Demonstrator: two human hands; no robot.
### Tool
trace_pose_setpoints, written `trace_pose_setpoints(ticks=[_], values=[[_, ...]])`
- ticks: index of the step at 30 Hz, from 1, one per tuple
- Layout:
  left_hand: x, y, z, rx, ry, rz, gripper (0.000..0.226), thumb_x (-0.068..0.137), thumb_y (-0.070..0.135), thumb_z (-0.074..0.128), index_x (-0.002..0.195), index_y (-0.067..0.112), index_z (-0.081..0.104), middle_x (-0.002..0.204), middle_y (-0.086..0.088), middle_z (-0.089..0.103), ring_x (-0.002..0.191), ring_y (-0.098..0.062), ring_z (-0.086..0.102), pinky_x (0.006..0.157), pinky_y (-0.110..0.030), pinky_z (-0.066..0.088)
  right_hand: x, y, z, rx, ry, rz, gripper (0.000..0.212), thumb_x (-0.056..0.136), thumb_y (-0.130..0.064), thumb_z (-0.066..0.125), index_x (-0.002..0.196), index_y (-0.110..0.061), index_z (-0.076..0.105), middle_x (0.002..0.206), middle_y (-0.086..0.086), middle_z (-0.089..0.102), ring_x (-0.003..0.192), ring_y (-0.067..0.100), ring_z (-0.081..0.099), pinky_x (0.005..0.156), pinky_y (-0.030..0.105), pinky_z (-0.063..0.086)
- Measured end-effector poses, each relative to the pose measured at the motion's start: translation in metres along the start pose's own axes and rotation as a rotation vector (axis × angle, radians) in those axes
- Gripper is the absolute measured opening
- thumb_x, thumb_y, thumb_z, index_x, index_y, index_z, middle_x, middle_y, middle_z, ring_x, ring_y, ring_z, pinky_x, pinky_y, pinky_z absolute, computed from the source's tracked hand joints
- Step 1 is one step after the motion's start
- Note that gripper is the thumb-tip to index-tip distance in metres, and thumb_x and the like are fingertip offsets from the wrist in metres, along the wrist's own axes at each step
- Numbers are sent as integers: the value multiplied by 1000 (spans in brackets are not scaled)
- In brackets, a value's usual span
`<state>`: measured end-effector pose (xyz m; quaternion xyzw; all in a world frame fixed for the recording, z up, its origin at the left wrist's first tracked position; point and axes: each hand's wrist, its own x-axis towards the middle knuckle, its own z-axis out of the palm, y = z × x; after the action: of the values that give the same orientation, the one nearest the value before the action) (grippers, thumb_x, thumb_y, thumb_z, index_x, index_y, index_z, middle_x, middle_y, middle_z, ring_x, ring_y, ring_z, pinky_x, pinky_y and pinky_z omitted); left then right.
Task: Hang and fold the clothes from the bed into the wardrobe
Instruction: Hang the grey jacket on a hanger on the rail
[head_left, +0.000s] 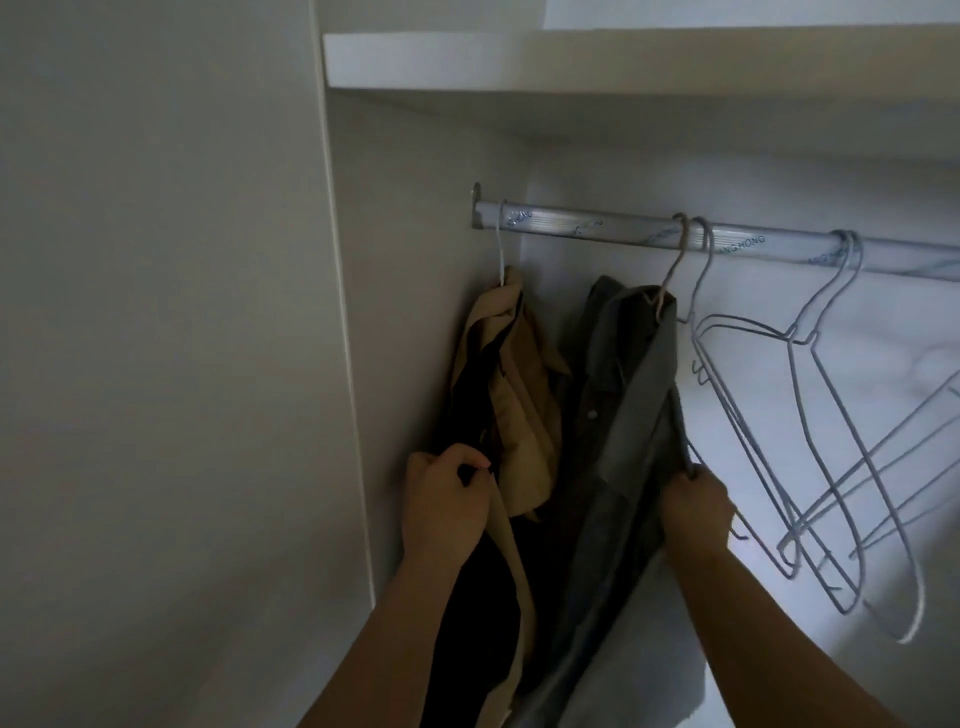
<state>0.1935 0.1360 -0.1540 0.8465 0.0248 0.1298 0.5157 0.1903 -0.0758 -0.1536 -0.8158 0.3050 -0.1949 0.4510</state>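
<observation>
Head view: rumpled grey shirt (631, 415) beside limp tan jacket (524, 400)

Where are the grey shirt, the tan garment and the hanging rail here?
grey shirt (634, 415), head view, front panel beside the buttons.
tan garment (524, 410), head view, folded tan cloth below its hanger.
hanging rail (587, 225), head view, bare stretch between hangers.

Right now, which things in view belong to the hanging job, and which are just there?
In use: tan and black garment, gripped by the left hand; grey shirt, gripped by the right hand; rail.
Idle: empty wire hangers; shelf above.
</observation>
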Motion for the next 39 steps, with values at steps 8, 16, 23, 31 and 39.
trace_pose_setpoints(ticks=[8,16,23,31,39], values=[[1,3,2,31,-10,28,10,89,22,56,85,29,63,88,9,31,78,-5,44,75,-17,38,-36,-33,22,10,-135,-279,11,95,-17,42,103,-13,49,85,-2,51,75,13,51,71,25,42],[-4,9,-3,20,17,76,11,89,20,57,95,20,65,95,3,36,74,-2,41,68,-5,28,-21,-96,15,262,-193,-172,28,94,-19,46,67,-15,43,64,5,43,58,16,44,55,28,39],[-35,16,-8,-25,29,70,12,87,18,59,98,19,63,98,2,42,69,0,44,69,-11,32,-63,-66,10,345,-326,-121,31,96,-33,44,70,-17,52,69,7,54,65,19,52,67,33,44],[-112,11,-2,-110,-55,27,11,90,17,57,100,16,62,97,-8,54,76,-19,56,75,-33,50,-134,1,-20,412,-416,39,20,91,-22,48,77,-13,59,69,3,53,64,15,50,61,29,46],[-236,-20,29,-15,-368,-187,11,93,20,52,98,16,61,76,11,51,67,-5,49,54,-6,38,-218,123,-84,474,-430,400,15,94,-22,51,81,-16,55,76,3,58,67,14,54,62,22,46]])
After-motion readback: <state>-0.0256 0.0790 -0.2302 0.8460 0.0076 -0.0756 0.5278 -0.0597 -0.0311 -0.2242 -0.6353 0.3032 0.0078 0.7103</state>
